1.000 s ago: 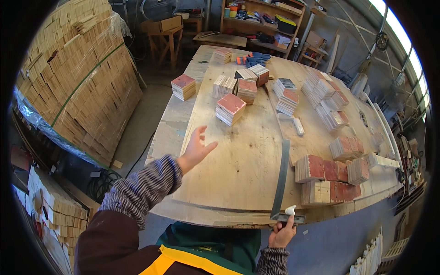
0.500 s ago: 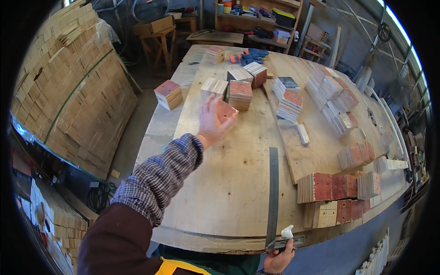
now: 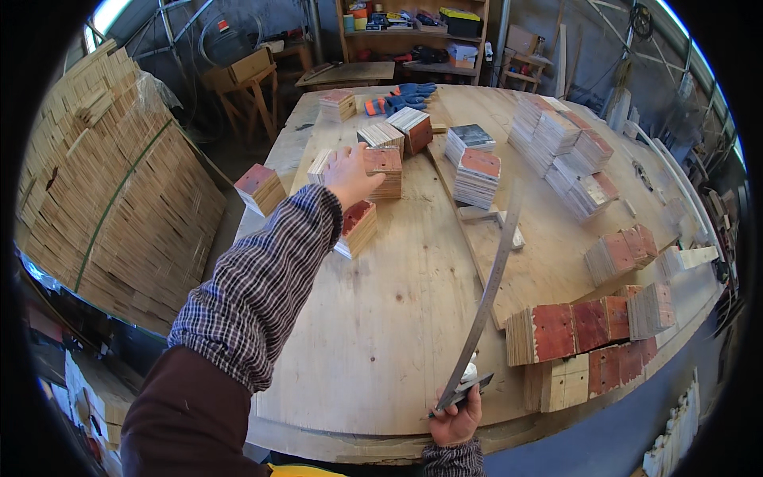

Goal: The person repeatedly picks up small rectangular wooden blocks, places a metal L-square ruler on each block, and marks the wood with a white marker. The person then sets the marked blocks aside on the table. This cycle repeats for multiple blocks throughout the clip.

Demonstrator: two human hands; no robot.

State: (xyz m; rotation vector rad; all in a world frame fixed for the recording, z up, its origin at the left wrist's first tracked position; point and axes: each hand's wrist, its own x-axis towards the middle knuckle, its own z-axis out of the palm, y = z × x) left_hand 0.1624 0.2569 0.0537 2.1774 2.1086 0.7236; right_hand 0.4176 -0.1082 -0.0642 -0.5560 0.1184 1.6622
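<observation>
Big wooden table [image 3: 381, 334] in a workshop, left hand [image 3: 350, 176] reached far out, fingers bent over a stack of wood squares [image 3: 385, 170], right hand [image 3: 455, 416] at the near edge pinched a long metal ruler [image 3: 486, 298], more red-painted stacks [image 3: 588, 334] nearby.

- The left hand [image 3: 350, 173] is bare, with no glove.
- Its forearm wears a plaid shirt sleeve in dark blue, white and brown checks, with the cuff at the wrist.
- Over the upper arm lies a dark maroon-brown outer sleeve.
- The right hand [image 3: 455, 416] is bare too, with the same plaid cuff.
- A yellow garment edge shows at the chest.
</observation>
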